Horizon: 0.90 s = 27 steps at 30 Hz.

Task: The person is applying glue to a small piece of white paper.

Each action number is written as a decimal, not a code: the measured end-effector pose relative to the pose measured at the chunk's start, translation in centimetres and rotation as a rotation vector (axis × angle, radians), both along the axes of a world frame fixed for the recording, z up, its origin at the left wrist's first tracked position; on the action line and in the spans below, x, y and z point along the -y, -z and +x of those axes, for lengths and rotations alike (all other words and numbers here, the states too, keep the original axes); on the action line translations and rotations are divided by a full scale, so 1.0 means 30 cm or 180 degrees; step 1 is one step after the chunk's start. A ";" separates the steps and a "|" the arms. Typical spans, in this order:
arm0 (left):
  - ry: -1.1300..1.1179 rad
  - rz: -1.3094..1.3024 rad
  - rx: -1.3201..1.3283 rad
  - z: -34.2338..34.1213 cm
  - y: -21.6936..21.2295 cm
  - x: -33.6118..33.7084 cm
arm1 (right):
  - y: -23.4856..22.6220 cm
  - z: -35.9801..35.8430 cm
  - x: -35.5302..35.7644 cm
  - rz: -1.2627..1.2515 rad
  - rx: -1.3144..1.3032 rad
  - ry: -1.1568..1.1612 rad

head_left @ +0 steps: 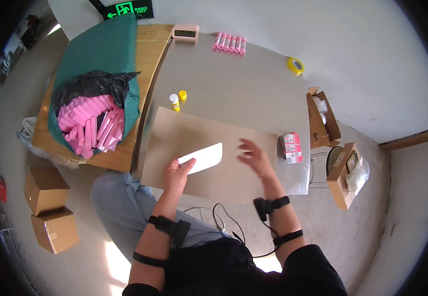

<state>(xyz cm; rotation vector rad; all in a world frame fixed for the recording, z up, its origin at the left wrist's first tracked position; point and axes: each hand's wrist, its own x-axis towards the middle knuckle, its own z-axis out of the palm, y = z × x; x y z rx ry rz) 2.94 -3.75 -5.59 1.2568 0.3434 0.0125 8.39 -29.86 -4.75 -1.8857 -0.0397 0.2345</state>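
My left hand [176,176] grips the lower left end of a white folded sheet or flat card [205,158], thumb on top. The piece is held tilted over a brown board [174,133] laid on the metal table. To its right, my right hand [254,159] hovers with fingers apart and nothing in them. Beyond the board's far left edge a glue stick [174,102] stands uncapped, with its yellow cap [183,94] beside it. Near the board's right edge lies a stack of red-and-white printed labels or small packets [291,147].
Several pink rolls [229,43], a pink digital clock [185,32] and yellow tape [296,65] lie along the table's far side. At left, a green sack [98,47] holds pink rolls on a wooden table [151,54]. Cartons [47,190] stand left; open boxes [322,121] stand right.
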 end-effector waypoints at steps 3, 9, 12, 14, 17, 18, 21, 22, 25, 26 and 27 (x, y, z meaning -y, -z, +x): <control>0.0391 0.0328 -0.0098 0.007 0.092 0.002 | 0.077 -0.035 -0.179 0.0476 -0.0108 -0.0412; 0.0646 0.1201 -0.0123 0.034 0.137 -0.037 | 0.215 -0.050 -0.272 0.0744 -0.0419 0.0063; 0.0675 0.1234 -0.0087 0.052 0.170 -0.043 | 0.282 -0.055 -0.291 0.0273 0.0209 0.0157; 0.0735 0.1252 -0.0113 0.055 0.189 -0.044 | 0.323 -0.059 -0.287 0.0614 -0.0424 0.0423; 0.0721 0.0978 -0.0257 0.043 0.207 -0.049 | 0.326 -0.065 -0.301 0.0705 -0.0352 0.0482; 0.0707 0.1013 -0.0154 0.043 0.211 -0.048 | 0.322 -0.068 -0.302 0.0703 -0.0355 0.0486; 0.0666 0.0892 -0.0147 0.048 0.226 -0.048 | 0.316 -0.071 -0.302 0.0543 -0.0226 0.0448; 0.0633 0.0738 -0.0242 0.049 0.234 -0.048 | 0.318 -0.068 -0.299 0.0569 -0.0363 0.0432; 0.0632 0.0781 -0.0148 0.053 0.249 -0.053 | 0.316 -0.068 -0.300 0.0626 -0.0433 0.0389; 0.0635 0.0782 -0.0147 0.053 0.252 -0.054 | 0.314 -0.069 -0.302 0.0657 -0.0365 0.0357; 0.0650 0.0831 -0.0216 0.051 0.238 -0.049 | 0.310 -0.072 -0.300 0.0655 -0.0368 0.0367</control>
